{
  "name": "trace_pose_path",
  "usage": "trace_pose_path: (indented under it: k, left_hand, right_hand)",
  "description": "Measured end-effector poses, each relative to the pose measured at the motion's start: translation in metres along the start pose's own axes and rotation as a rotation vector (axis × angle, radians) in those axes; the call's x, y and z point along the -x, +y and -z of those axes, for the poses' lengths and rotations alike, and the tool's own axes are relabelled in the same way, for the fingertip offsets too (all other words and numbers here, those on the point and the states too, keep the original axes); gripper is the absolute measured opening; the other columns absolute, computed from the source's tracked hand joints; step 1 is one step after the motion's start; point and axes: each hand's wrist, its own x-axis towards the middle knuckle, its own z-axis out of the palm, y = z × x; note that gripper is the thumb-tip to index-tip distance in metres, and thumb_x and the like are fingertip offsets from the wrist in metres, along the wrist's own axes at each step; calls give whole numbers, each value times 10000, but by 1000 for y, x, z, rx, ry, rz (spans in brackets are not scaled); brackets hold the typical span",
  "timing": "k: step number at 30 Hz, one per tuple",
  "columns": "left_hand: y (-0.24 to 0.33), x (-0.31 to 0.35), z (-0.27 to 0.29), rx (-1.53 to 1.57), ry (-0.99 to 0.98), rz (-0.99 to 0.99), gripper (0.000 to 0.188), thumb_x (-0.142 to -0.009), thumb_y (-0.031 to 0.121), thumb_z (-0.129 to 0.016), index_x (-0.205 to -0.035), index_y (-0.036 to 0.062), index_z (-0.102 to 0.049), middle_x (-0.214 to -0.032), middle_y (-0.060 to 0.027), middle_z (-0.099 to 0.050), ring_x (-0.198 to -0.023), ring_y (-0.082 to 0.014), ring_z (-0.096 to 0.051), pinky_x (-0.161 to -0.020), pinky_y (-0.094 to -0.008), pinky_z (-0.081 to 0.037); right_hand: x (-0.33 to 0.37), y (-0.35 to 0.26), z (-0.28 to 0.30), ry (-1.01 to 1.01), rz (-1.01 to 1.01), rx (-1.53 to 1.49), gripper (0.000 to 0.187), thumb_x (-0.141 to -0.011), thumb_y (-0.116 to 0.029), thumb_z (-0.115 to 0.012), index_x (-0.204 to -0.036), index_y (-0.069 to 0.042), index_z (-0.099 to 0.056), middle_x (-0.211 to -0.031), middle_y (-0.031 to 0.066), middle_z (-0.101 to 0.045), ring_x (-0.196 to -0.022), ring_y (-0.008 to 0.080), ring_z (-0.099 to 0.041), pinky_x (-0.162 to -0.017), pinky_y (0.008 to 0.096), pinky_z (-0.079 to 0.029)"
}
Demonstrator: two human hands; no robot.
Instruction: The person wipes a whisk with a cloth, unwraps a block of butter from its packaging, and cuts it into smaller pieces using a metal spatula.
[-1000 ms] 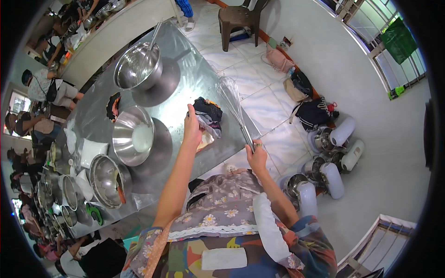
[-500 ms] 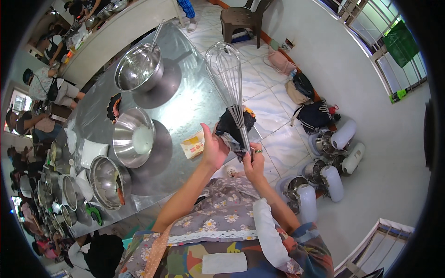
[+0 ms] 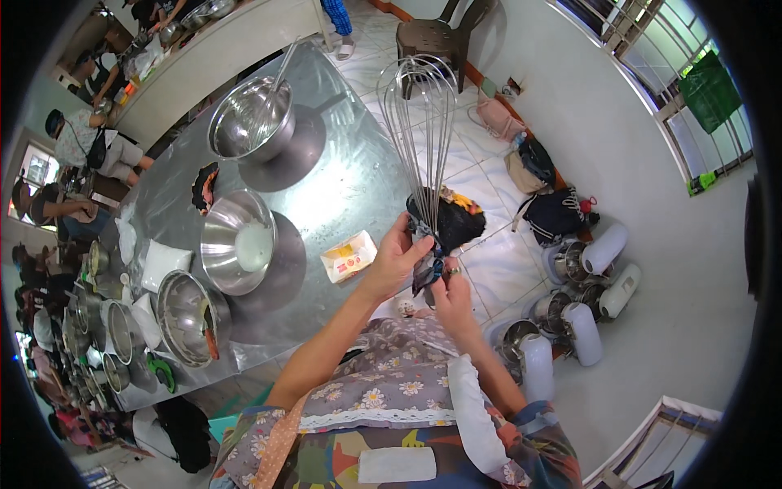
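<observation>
A large wire whisk (image 3: 417,134) stands upright in front of me, its loops up, beyond the table's right edge. A black cloth with an orange and yellow pattern (image 3: 464,226) is bunched around the lower whisk, hiding its handle. My left hand (image 3: 401,259) is closed around the cloth and the whisk at the base of the wires, thumb across the front. Just below, my right hand (image 3: 453,292), with a ring on a finger, grips the lower part of the cloth; whether it also holds the handle is hidden. A yellow and white packet (image 3: 349,257) lies nearest my left hand.
The steel table (image 3: 314,314) bears a bowl with another whisk (image 3: 254,122), a bowl of whitish contents (image 3: 238,265), a used bowl (image 3: 191,318) and a dark patterned cloth (image 3: 204,189). Stand mixers (image 3: 580,330) stand on the floor at right, near bags (image 3: 554,213) and a brown chair (image 3: 428,45).
My left hand, earlier open with the thumb raised beside the whisk, has closed around the cloth and whisk. The whisk has shifted right and stands straighter.
</observation>
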Motion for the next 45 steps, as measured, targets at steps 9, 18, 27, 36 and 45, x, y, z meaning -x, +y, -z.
trace_pose_path:
  k: [9,18,27,36,45]
  left_hand:
    - [-40,-5,-3,-287,1,-133,407,-848,65,-544,-1199,-5,-350,-999,-36,-506,-888,-61,-468,-768,-196,-401]
    - [-32,-32,2,409,212,156,201,-883,115,-517,-1067,47,-470,-917,-37,-572,-825,-139,-563,-784,-302,-468]
    - [-58,-20,-45,742,112,393,279,-916,248,-459,-1063,15,-506,-1032,-87,-581,-926,-191,-575,-850,-359,-454]
    - [-61,37,0,395,229,407,193,-923,152,-412,-1046,16,-476,-892,-63,-564,-734,-145,-538,-733,-390,-528]
    - [-96,109,87,-625,30,343,331,-930,151,-407,-1228,10,-433,-1052,-22,-547,-892,-71,-487,-797,-235,-418]
  right_hand:
    - [-83,-70,35,150,19,108,381,-802,-89,-593,-1146,17,-466,-958,61,-507,-623,84,-465,-525,199,-385]
    - [58,-14,25,199,-157,-11,501,-743,17,-600,-1210,2,-421,-964,111,-487,-792,131,-478,-686,269,-421]
    - [-23,-70,58,286,474,424,321,-659,4,-727,-920,3,-541,-842,127,-564,-787,184,-558,-692,257,-454]
    - [-96,-169,44,91,442,363,158,-719,10,-692,-781,4,-547,-762,57,-601,-618,93,-547,-563,209,-450]
    - [-111,-120,14,136,390,233,119,-757,-16,-665,-755,-17,-546,-634,-18,-530,-542,23,-468,-462,176,-366]
